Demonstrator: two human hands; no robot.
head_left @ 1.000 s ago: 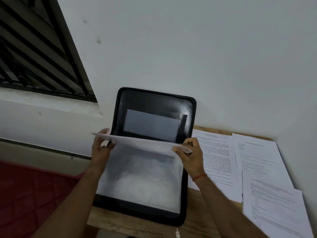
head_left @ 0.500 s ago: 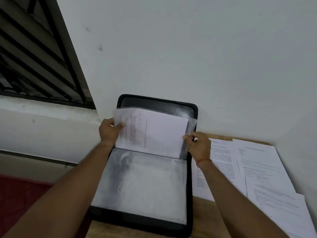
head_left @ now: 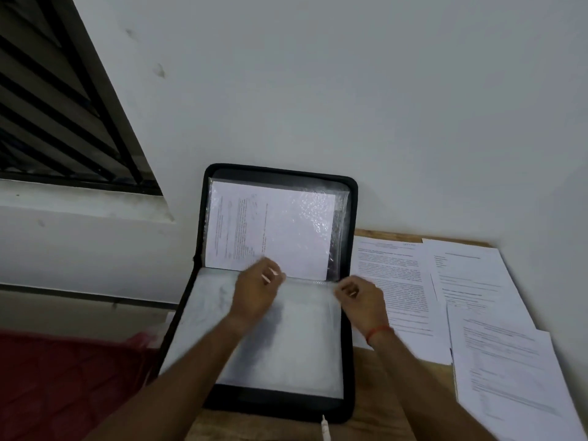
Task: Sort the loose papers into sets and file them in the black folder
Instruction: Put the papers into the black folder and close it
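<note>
Swung upright since the last frame, the filled sleeve point(head_left: 273, 230) lies against the lid of the folder point(head_left: 273, 404), which leans on the wall point(head_left: 381, 106). My left hand point(head_left: 259, 288) hangs loosely curled, holding nothing. My right hand point(head_left: 359, 292) sits at the next sleeve point(head_left: 302, 345) corner, its grip too blurred to tell. The papers point(head_left: 397, 281) lie beside on the table point(head_left: 366, 393). I would part one sleeve mouth only, then feed squarely.

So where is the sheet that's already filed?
Head view: the printed sheet sits in a clear sleeve on the upright half of the black folder, just above the left hand, left of the loose papers.
</note>
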